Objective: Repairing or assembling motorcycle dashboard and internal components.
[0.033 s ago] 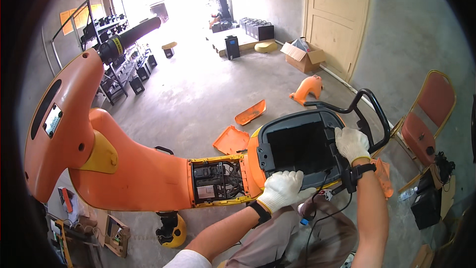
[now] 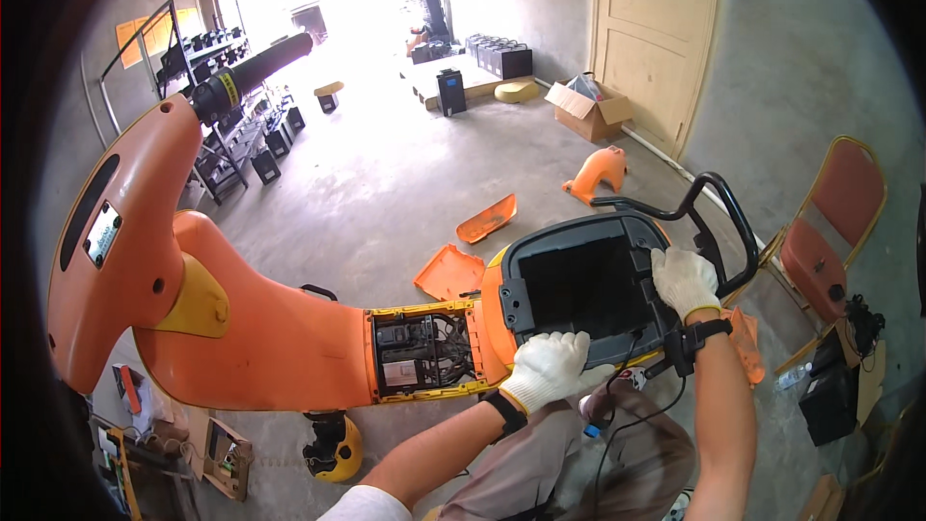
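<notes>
An orange electric scooter [image 2: 280, 309] stands across the view, its handlebar end at the left. Toward its rear, a black plastic frame [image 2: 526, 275] surrounds a deep, dark compartment [image 2: 584, 285]. My left hand [image 2: 550, 370], in a white knitted glove, has its fingers bent over the near rim of this frame, with the thumb stretched out to the right. My right hand [image 2: 685, 280], also gloved, curls over the frame's right end, beside the black rear grab rail [image 2: 743, 241]. The fingertips' undersides are hidden. Ahead of the compartment, an uncovered bay [image 2: 424, 352] shows wiring and modules.
Orange body panels [image 2: 487, 219] lie on the floor beyond the scooter. A dark cable [image 2: 608, 458] hangs by my knees. A red chair [image 2: 820, 251] stands at the right, a cardboard box [image 2: 588, 111] by the door. Black batteries [image 2: 502, 58] line the back.
</notes>
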